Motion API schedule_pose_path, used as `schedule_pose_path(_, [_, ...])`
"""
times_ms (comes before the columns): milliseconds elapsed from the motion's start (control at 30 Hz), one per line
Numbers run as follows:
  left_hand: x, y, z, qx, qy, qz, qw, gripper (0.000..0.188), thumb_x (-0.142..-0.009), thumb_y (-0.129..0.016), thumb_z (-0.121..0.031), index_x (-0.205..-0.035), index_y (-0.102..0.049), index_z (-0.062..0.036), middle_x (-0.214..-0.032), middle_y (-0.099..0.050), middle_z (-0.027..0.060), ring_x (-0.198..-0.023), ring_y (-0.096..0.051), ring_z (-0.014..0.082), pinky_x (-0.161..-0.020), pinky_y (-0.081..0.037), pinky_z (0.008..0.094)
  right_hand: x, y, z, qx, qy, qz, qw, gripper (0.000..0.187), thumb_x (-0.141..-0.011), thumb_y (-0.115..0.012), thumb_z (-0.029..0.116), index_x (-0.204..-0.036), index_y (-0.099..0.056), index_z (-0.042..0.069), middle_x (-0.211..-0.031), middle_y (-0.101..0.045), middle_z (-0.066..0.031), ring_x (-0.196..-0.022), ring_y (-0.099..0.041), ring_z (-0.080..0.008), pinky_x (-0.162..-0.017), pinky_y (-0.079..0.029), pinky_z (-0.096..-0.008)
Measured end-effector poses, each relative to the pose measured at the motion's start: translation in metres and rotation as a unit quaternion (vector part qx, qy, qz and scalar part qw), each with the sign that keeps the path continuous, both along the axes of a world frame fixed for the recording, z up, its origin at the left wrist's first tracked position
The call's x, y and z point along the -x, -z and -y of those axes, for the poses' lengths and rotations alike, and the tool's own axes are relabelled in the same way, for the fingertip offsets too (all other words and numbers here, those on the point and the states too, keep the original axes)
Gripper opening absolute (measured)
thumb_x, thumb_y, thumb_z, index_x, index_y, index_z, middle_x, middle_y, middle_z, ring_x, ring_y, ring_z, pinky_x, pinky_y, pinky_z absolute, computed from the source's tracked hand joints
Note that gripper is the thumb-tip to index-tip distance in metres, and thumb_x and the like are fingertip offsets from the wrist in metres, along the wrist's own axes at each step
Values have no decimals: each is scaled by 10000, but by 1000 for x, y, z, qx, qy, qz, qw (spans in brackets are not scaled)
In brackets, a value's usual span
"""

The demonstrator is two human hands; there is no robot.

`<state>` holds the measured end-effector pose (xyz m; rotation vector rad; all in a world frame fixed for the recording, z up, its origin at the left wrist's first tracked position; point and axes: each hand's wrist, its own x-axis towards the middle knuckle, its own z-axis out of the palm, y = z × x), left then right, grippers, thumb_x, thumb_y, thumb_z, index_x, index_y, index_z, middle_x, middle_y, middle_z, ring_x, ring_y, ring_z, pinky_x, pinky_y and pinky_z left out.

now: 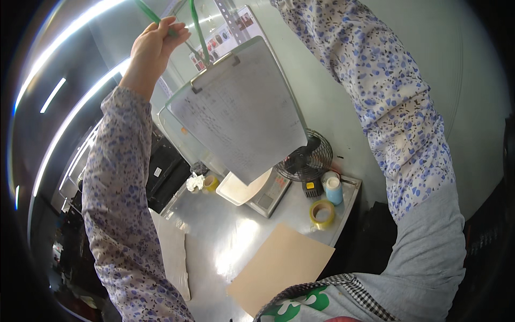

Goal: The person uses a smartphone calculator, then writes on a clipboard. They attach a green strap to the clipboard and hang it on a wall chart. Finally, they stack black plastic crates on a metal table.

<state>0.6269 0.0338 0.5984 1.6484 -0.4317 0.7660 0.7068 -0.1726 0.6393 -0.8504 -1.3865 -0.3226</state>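
Note:
My left hand [159, 45] is raised at the upper left, its fingers closed round a green cord [196, 32]. From this cord hangs a clipboard [206, 72], tilted, with a sheet of handwritten paper [241, 110] under its metal clip. The clipboard hangs above a metal table [212, 255]. My right arm [375, 102], in a flower-patterned sleeve, reaches up past the top edge, so its hand is out of the picture.
On the table stand a scale [268, 198] with a white tray [230, 189], a black fan [306, 155], a blue bottle-like thing [333, 192] and a tape roll [313, 214]. A brown sheet [281, 268] lies near me. A picture board [248, 24] is on the wall.

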Motion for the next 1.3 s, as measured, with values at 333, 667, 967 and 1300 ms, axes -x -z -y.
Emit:
schedule_pose_path(333, [-70, -37, 4, -14, -77, 22, 997, 324, -1029, -408, -231, -1170, -527, 36, -930, -572, 124, -879, -615, 251, -828, -546, 355, -101, -15, -21, -82, 36, -87, 992, 244, -886, -631, 187, -964, -653, -42, -799, -670, -120, -606, -642, -183, -528, -534, -280])
schedule_pose_path(667, [-146, -39, -27, -7, -52, -3, 999, 301, -1025, -427, -222, -1158, -536, 24, -854, -549, 83, -815, -599, 215, -754, -548, 313, -181, 0, -59, -138, 518, -29, 844, 241, -782, -645, 245, -813, -655, 6, -841, -671, -215, -803, -654, -352, -724, -511, -411])
schedule_pose_path(967, [-161, -28, -36, 11, -88, -33, 996, 301, -1023, -410, -181, -1180, -548, 37, -875, -571, 100, -824, -622, 227, -803, -574, 341, -226, -20, -68, -84, 513, -12, 854, 275, -777, -643, 259, -808, -683, -11, -812, -666, -248, -833, -662, -375, -752, -515, -429])
schedule_pose_path(1300, [-174, -26, -14, 37, -63, -49, 996, 255, -1011, -427, -152, -1134, -549, 36, -842, -574, 104, -826, -619, 233, -812, -567, 372, -231, -17, -60, -91, 563, 7, 821, 304, -780, -638, 262, -809, -700, -34, -832, -653, -283, -861, -660, -392, -768, -523, -439])
